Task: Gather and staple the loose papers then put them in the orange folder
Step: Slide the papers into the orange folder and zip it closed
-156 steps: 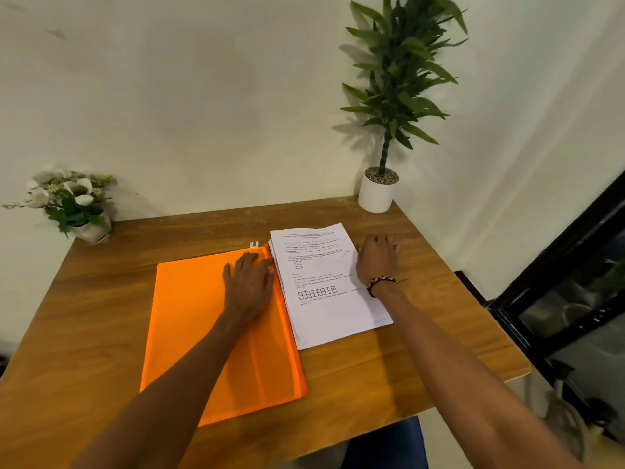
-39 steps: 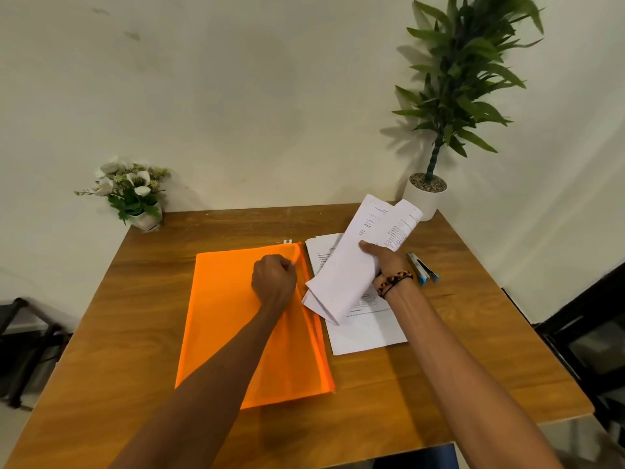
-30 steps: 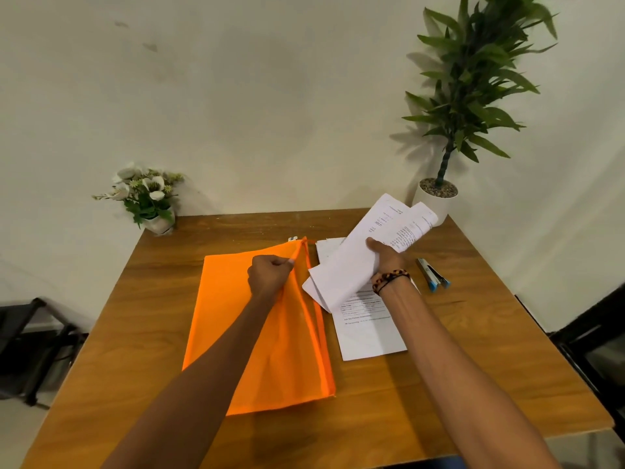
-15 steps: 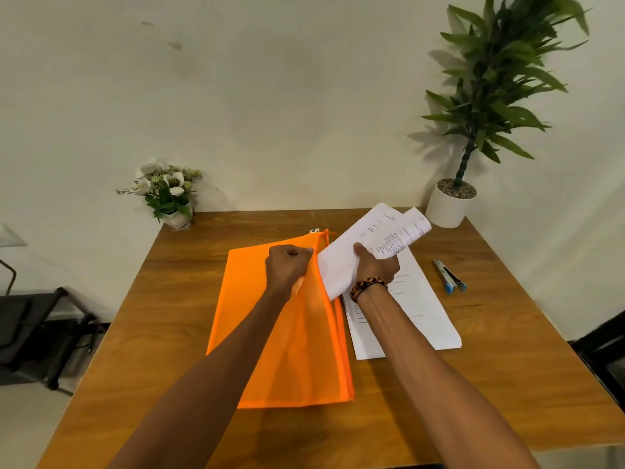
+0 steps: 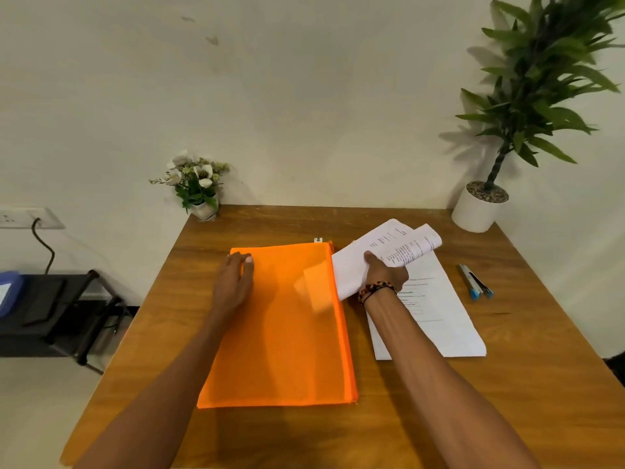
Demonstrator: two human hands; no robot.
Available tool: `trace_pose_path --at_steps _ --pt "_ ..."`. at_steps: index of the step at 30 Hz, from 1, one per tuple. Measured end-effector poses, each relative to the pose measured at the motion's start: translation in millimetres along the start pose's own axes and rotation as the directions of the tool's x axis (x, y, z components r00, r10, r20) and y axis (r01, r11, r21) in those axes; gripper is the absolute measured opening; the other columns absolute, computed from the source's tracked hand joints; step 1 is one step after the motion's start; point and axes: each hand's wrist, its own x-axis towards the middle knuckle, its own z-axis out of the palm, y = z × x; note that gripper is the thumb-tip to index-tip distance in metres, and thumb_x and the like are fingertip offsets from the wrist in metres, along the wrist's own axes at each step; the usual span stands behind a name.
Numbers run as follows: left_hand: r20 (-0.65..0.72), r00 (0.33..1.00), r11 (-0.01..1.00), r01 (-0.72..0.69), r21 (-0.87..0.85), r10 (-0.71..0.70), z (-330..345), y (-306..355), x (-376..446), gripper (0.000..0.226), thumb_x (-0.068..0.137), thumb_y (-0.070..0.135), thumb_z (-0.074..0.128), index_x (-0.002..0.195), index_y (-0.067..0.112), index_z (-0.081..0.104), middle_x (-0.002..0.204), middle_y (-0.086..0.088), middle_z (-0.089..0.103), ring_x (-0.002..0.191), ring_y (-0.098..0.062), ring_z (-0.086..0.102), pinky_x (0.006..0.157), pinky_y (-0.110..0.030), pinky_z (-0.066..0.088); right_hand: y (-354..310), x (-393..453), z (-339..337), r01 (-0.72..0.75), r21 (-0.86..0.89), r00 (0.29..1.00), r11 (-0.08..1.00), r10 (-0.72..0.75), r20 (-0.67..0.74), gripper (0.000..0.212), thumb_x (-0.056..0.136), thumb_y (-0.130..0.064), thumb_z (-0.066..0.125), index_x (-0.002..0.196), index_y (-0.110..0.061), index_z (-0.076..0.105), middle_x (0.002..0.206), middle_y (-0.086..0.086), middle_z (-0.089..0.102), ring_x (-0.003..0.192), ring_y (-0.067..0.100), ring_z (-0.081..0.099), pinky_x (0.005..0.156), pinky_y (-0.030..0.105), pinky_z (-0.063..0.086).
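- Seen from a head-worn camera looking down at a wooden table (image 5: 439,401) set against a pale wall.
- Lying flat near the middle: an orange folder (image 5: 280,333), long side running away from the viewer, small white zipper pull (image 5: 318,240) at its far edge.
- Resting palm-down on the folder's far left corner: the left hand (image 5: 235,282), fingers together and flat, gripping nothing.
- Closed around a curled bundle of printed papers (image 5: 389,252): the right hand (image 5: 384,274), thumb on top, beaded bracelet (image 5: 377,288) at the wrist.
- Near end of that bundle tucked inside the folder's right edge, showing as a pale shape through the orange; far end rolled over and raised above the table.
- Lying flat under the right forearm, just right of the folder: more white sheets (image 5: 443,319).
- Further right, apart from the sheets: a stapler (image 5: 475,282), blue-tipped.
- At the far corners: white flowers (image 5: 194,182) on the left, a potted plant (image 5: 482,206) on the right.
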Motion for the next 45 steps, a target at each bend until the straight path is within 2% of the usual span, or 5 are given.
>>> trace_pose_path --at_steps 7,12,30,39,45 --pt "-0.038 0.997 0.997 0.062 -0.046 -0.064 2.9 6.1 -6.1 0.067 0.102 0.055 0.029 0.131 0.004 0.061 0.13 -0.017 0.064 0.123 -0.032 0.056 0.099 -0.035 0.039 17.3 -21.3 16.2 -0.036 -0.039 0.997 0.999 0.038 0.06 0.06 0.072 -0.012 0.087 0.126 -0.012 0.059 0.128 0.009 0.066 0.113 0.029 0.064 0.086 0.043 0.058" --pt "-0.025 0.995 0.995 0.098 0.02 -0.098 6.6 0.1 -5.5 0.078 0.097 0.066 0.026 0.14 0.007 0.056 0.145 -0.017 0.055 0.136 -0.033 0.048 0.112 -0.053 0.04 32.3 -29.6 18.9 -0.045 -0.035 0.981 0.998 0.051 0.189 0.057 0.075 -0.01 0.084 0.126 -0.012 0.06 0.128 0.008 0.066 0.111 0.027 0.064 0.074 0.035 0.055" --pt "-0.004 0.997 0.993 0.077 0.092 -0.077 7.0 -0.3 -4.7 0.083 0.094 0.074 0.022 0.134 0.012 0.061 0.145 -0.014 0.055 0.14 -0.028 0.042 0.113 -0.05 0.039 -3.6 -15.9 15.8 -0.184 0.037 0.983 0.982 0.183 0.024 0.068 0.075 -0.012 0.084 0.133 -0.014 0.049 0.133 0.008 0.06 0.111 0.029 0.062 0.083 0.041 0.058" --pt "0.01 0.994 0.992 0.104 0.075 -0.105 3.6 4.7 -7.9 0.084 0.094 0.074 0.021 0.137 0.011 0.057 0.147 -0.015 0.052 0.14 -0.03 0.043 0.114 -0.053 0.037 39.8 -37.3 22.6 0.01 -0.082 0.956 0.997 0.014 0.292 0.057 0.08 -0.025 0.083 0.13 -0.013 0.057 0.124 0.007 0.066 0.109 0.026 0.064 0.068 0.029 0.051" --pt "-0.007 0.994 0.992 0.108 0.061 -0.108 3.2 12.7 -9.8 0.076 0.098 0.063 0.026 0.139 0.006 0.055 0.149 -0.018 0.05 0.141 -0.032 0.042 0.115 -0.051 0.036 44.9 -19.3 19.0 0.046 -0.235 0.905 0.971 0.059 0.422 0.033 0.083 -0.035 0.078 0.104 -0.017 0.06 0.094 0.005 0.065 0.083 0.018 0.063 0.08 0.039 0.057"
